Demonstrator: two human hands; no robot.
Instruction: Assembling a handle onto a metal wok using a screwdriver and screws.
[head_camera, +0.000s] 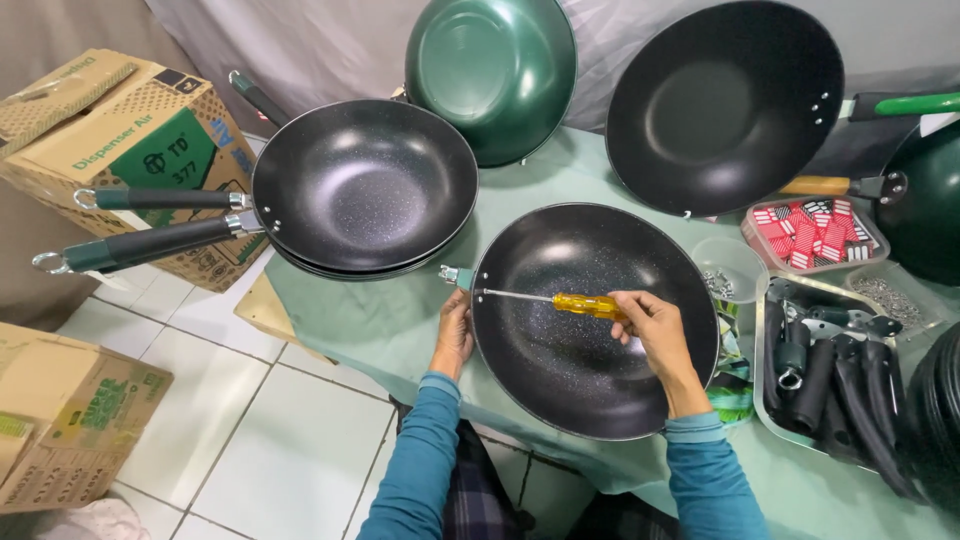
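A black speckled wok lies in front of me on a green-covered table. My right hand grips the yellow handle of a screwdriver, whose shaft runs left across the wok to its rim. The tip meets a small metal bracket on the outer left side of the wok. My left hand presses against the wok's left rim just below that bracket.
Stacked black woks with handles sit to the left. Two more woks lean against the back. A tray of black handles, a red-and-white parts box and a screw cup stand right. Cardboard boxes are left.
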